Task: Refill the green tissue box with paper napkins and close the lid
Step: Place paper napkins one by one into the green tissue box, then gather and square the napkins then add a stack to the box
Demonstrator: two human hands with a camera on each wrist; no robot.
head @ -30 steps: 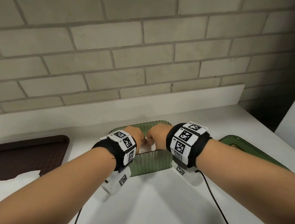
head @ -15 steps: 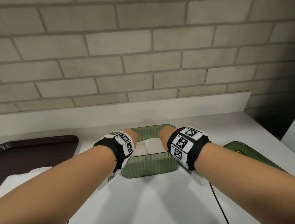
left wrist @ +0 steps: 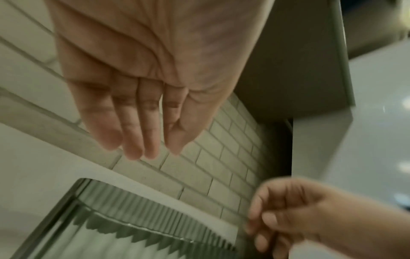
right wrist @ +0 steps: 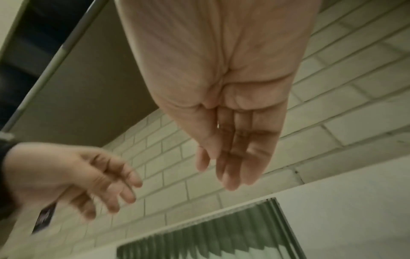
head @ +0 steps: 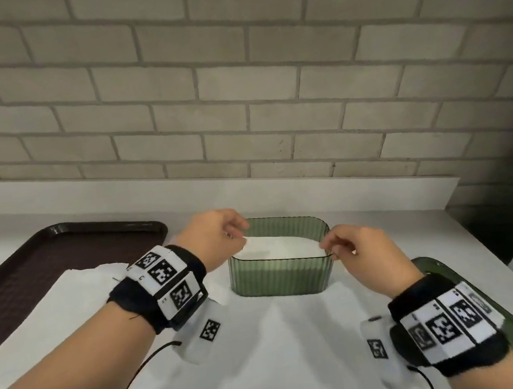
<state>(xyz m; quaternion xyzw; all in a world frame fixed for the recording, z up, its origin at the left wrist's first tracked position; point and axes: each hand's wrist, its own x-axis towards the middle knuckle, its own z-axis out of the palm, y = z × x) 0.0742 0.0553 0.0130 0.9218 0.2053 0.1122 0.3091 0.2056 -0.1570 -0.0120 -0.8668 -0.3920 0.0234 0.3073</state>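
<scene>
The green tissue box (head: 279,275) is set open-topped on the counter (head: 271,357), directly below and between the fingers of both hands. White paper napkins (head: 284,247) are seen filling it to the rim. The left hand (head: 215,238) is held over the box's left edge, fingers (left wrist: 133,133) loosely extended, nothing gripped. The right hand (head: 360,254) is held over the right edge, fingers (right wrist: 235,154) relaxed, nothing gripped. The lid (head: 481,301) lies to the right of the right fingers

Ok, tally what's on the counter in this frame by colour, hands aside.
Green: 2, the tissue box and its lid
White: 2, the napkins in the box and a loose napkin pile
Brown: 1, a tray
Total: 5
</scene>
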